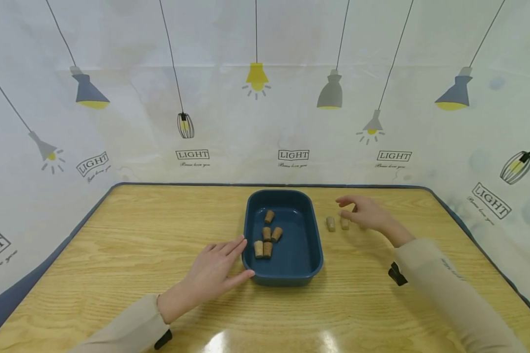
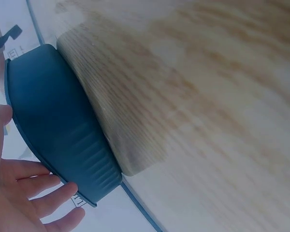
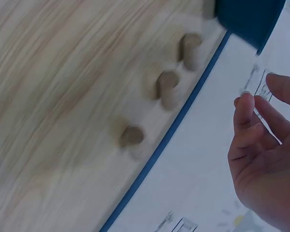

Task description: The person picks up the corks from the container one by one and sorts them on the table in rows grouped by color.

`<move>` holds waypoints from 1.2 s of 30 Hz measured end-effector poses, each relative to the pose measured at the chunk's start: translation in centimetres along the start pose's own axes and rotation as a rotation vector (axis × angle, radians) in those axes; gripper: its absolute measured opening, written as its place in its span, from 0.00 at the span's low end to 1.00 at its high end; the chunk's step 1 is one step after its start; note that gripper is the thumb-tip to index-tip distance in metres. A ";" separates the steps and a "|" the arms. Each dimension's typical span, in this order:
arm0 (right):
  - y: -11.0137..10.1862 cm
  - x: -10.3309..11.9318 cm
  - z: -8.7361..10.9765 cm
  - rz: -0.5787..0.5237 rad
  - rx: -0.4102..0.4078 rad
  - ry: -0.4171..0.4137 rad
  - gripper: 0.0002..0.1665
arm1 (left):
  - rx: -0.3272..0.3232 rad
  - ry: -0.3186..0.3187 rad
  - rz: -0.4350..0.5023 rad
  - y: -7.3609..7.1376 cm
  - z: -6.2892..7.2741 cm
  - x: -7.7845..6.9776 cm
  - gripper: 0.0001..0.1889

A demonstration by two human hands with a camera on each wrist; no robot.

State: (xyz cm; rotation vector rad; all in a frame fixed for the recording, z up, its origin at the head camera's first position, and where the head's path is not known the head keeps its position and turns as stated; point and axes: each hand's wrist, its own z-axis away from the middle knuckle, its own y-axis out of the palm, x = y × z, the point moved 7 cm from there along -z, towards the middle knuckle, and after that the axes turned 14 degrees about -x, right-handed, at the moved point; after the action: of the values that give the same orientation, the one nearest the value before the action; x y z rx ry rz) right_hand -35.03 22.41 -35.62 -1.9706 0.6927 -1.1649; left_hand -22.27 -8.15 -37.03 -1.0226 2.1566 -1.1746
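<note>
A deep blue rectangular tray (image 1: 298, 250) stands on the wooden table with several tapered cork stoppers (image 1: 267, 234) lying in its left half. At the tray's left side, my left hand (image 1: 214, 268) rests its straight fingertips and thumb on the rim. The left wrist view shows these fingers (image 2: 53, 199) along the rim. To the right of the tray my right hand (image 1: 367, 214) hovers over loose corks, fingers loosely bent with nothing between them. Three loose corks (image 3: 167, 89) stand in a row in the right wrist view; in the head view the hand partly hides them.
A pale backdrop (image 1: 229, 117) printed with hanging lamps rises behind the table and along both sides. The wooden tabletop (image 1: 159, 220) ends at a dark blue edge (image 1: 194, 184) at the back.
</note>
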 end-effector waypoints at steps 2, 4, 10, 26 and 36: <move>0.4 1.3 -0.3 -0.030 -0.002 -0.026 0.22 | -0.006 -0.005 0.007 0.0 0.0 0.0 0.37; 0.7 2.6 -0.6 -0.059 -0.003 -0.049 0.21 | -0.011 -0.014 0.011 0.0 0.0 0.0 0.38; 1.4 6.0 -1.3 -0.113 0.032 -0.057 0.21 | -0.016 -0.038 0.007 0.0 0.0 0.2 0.39; 3.9 12.1 -4.0 -0.209 0.209 0.116 0.23 | 0.006 -0.058 0.023 0.1 -0.1 0.3 0.39; 5.8 14.3 -5.4 -0.232 0.309 0.132 0.22 | 0.004 -0.051 0.015 0.0 -0.1 0.2 0.39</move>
State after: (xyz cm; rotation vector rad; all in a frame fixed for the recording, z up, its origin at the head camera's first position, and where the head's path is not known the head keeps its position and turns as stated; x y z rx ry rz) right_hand -33.97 6.63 -31.47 -1.7556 0.3283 -1.4571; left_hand -22.43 -8.31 -36.97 -1.0223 2.1176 -1.1340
